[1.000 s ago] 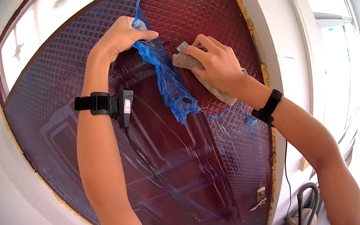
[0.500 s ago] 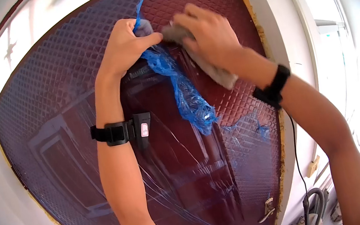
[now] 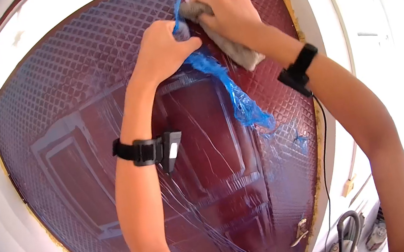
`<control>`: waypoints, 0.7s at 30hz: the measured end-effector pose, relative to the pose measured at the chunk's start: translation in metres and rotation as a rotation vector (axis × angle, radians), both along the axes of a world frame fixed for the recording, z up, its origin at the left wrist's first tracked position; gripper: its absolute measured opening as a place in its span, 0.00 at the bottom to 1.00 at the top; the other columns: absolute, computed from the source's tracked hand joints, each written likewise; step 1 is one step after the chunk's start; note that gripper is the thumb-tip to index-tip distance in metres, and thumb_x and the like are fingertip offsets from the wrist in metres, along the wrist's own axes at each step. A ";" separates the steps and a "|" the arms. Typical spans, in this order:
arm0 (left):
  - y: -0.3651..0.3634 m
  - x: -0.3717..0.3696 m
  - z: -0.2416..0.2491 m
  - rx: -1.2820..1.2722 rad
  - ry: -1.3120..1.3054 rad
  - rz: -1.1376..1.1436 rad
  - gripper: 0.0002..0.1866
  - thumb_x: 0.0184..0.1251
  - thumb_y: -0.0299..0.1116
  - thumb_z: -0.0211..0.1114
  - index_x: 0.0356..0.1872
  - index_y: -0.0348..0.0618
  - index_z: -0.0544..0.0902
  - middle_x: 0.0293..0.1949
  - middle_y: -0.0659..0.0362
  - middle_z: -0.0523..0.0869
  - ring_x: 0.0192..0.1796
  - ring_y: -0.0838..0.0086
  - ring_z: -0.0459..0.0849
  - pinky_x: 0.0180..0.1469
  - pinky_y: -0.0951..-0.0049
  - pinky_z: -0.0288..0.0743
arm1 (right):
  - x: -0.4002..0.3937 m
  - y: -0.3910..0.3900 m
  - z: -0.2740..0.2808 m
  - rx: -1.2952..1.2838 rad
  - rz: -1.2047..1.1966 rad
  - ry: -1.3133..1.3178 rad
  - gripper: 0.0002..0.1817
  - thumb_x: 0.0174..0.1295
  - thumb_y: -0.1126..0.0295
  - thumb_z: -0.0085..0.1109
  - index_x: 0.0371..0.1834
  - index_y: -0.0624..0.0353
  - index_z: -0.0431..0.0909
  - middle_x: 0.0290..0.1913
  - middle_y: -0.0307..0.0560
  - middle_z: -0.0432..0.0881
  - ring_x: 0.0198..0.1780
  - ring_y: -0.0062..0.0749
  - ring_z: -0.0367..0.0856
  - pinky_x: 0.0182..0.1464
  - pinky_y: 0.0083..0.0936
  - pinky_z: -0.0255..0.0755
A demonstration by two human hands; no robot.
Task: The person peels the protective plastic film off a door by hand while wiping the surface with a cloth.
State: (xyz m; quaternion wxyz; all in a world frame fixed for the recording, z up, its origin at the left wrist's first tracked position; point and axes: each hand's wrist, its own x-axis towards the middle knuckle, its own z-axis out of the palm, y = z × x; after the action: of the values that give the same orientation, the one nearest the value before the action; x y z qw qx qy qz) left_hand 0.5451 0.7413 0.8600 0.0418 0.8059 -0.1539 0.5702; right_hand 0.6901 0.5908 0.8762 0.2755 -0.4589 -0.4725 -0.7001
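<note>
A dark red panelled door [image 3: 202, 126] with a diamond-pattern border fills most of the head view, much of it under thin bluish film. My left hand [image 3: 163, 52] grips a bunch of crumpled blue plastic film [image 3: 250, 109] near the door's upper part; a loose tail hangs down to the right, and a strip runs up to the top edge. A bit of greyish cloth shows by its fingers. Just right of it, my right hand [image 3: 229, 10] is closed on a grey-brown rag [image 3: 235, 51] against the bare patterned surface.
A door handle [image 3: 300, 232] sits low on the right side. Yellowish foam [image 3: 284, 1] lines the frame. Black straps circle both wrists, and a cable [image 3: 324, 174] hangs from the right one. At lower right stands a grey hose [image 3: 357, 223] among other items, near a bright window.
My left hand has shifted right with the blue film, whose tail swings further right. My right hand has moved up with the rag along the door.
</note>
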 end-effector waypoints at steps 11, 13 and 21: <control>0.000 -0.022 -0.030 -0.124 0.082 0.141 0.13 0.66 0.34 0.75 0.29 0.34 0.85 0.23 0.61 0.82 0.28 0.78 0.77 0.35 0.66 0.72 | 0.002 -0.016 -0.073 -0.142 0.075 -0.039 0.20 0.58 0.71 0.72 0.55 0.48 0.83 0.49 0.39 0.81 0.52 0.39 0.84 0.50 0.39 0.86; -0.001 -0.022 -0.035 -0.126 0.087 0.132 0.12 0.67 0.34 0.75 0.31 0.34 0.86 0.24 0.61 0.83 0.28 0.78 0.77 0.36 0.66 0.72 | 0.004 -0.018 -0.079 -0.154 0.074 -0.024 0.19 0.58 0.70 0.72 0.55 0.48 0.84 0.49 0.39 0.81 0.52 0.39 0.84 0.49 0.39 0.86; -0.008 -0.026 -0.065 -0.314 0.053 0.067 0.14 0.73 0.35 0.73 0.28 0.38 0.84 0.25 0.68 0.81 0.29 0.84 0.73 0.34 0.72 0.68 | 0.008 -0.026 -0.101 -0.197 0.108 -0.006 0.19 0.57 0.70 0.73 0.53 0.49 0.84 0.48 0.39 0.81 0.51 0.38 0.84 0.48 0.38 0.86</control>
State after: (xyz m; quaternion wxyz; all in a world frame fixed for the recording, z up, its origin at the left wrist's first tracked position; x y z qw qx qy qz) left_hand 0.5189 0.7330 0.7949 0.1525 0.8090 -0.0347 0.5667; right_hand 0.6982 0.5653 0.7750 0.2652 -0.4554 -0.5640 -0.6358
